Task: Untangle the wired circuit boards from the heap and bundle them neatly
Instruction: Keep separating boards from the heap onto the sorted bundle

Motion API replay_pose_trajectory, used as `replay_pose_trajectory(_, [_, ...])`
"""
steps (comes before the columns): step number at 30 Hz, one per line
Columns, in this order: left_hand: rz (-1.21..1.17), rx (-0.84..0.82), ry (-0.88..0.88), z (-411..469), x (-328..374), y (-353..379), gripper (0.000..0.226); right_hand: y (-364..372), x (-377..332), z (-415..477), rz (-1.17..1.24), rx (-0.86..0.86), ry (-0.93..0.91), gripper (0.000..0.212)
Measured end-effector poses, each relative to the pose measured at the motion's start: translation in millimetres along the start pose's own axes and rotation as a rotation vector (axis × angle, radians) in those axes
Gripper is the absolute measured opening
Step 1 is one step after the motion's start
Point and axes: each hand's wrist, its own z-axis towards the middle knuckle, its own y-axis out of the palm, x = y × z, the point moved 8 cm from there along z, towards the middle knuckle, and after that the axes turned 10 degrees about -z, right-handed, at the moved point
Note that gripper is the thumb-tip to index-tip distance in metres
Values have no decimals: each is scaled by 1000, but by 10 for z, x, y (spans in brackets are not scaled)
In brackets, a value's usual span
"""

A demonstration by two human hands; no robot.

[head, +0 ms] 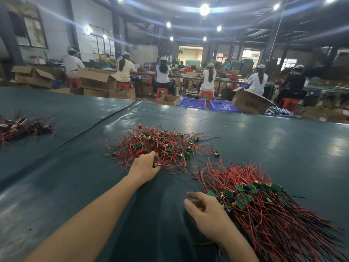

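The left hand [144, 166] fingers [154, 157] pinch a wired circuit board [158, 164] at the edge of the heap [160, 146] just beyond them, which looks light, springy and snag-prone and is probably best drawn out by its stiff board, while the right hand [205, 212] lies loosely curled and empty beside the bundle [264, 214].

A wide stretch of bare table cover [56, 186] is left open to the left of the tangled heap [160, 146], bounded by a black seam [98, 124]. Between the heap and the sorted bundle [264, 214] only a narrow lane is left, crossed by stray red wires [188, 170]; its near mouth is flanked by the left hand [145, 165], pinched on the heap's edge, and the right hand [205, 212], laid slack beside the bundle. Beyond the heap the cover is unobstructed.
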Motion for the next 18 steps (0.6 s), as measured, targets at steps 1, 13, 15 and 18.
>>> replay_pose_trajectory(1, [6, 19, -6, -21, 2, -11, 35, 2, -2, -2, -1, -5, 0, 37])
replay_pose_trajectory(13, [-452, 272, 690, -1197, 956, -277, 34, -85, -141, -35, 312, 134, -16, 29])
replay_pose_trajectory(15, [-455, 190, 725, -1302, 1045, -232, 44, -148, -164, -63, 384, 190, -11, 32])
replay_pose_trajectory(18, [-427, 103, 760, -1387, 1079, -153, 58, -211, -181, -83, 444, 245, -26, 24])
